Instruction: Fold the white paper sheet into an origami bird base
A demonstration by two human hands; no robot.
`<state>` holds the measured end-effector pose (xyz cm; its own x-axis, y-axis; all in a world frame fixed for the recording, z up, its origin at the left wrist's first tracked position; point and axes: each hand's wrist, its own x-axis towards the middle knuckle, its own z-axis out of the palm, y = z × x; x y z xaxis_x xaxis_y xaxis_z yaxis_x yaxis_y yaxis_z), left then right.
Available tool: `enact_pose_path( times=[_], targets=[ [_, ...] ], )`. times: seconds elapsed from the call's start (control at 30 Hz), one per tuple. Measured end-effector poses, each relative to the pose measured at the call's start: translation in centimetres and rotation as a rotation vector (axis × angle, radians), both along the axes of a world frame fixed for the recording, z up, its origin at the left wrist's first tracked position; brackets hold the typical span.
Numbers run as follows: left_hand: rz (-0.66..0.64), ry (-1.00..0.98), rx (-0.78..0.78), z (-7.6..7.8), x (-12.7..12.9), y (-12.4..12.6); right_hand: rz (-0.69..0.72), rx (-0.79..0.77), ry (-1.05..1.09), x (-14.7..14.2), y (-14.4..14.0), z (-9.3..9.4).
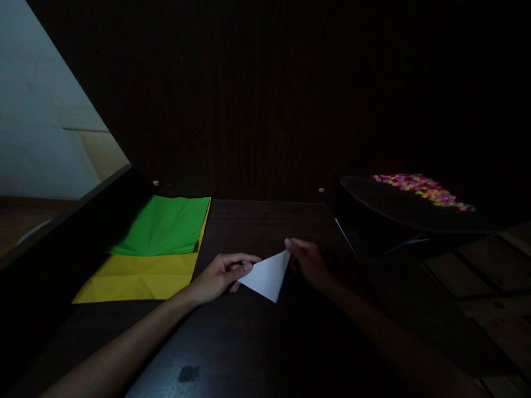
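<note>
A white paper [266,275] folded into a triangle lies flat on the dark tabletop.

two bare forearms, left hand [219,276] & right hand [309,265], no sleeves/rings visible

Dark wooden table [257,342] | yellow paper sheet [136,279] at left, green sheet [166,226] overlapping its far part | white folded paper triangle [267,275] at centre

You've got a white folded paper triangle [266,275] pinched at both ends: your left hand [219,275] on its left corner, your right hand [307,262] on the top corner. Left of the triangle, a green sheet [166,225] overlaps a yellow sheet [136,281] on the dark table [257,342]. Colourful bits [421,188] sit well off to its right.
</note>
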<state>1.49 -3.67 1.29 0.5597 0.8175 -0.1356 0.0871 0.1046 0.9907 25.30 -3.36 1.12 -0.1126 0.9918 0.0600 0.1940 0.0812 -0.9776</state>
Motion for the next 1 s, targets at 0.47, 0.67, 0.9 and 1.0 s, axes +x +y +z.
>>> enact_pose_path(
  times=[0.47, 0.67, 0.9, 1.0],
  targets=[
    [-0.027, -0.025, 0.128, -0.34, -0.03, -0.2, -0.077, -0.049, 0.051, 0.01, 0.27, -0.15],
    [-0.021, 0.007, 0.156, -0.63, -0.11, -0.18, -0.099, -0.064, 0.077, -0.01, 0.42, -0.25],
    [0.018, -0.03, 0.117, -0.64, -0.18, 0.0, -0.024, -0.135, 0.181, -0.13, 0.38, -0.48],
    [0.023, -0.072, 0.139, -0.6, -0.16, 0.21, 0.071, -0.146, 0.213, -0.2, 0.24, -0.6]
  ],
)
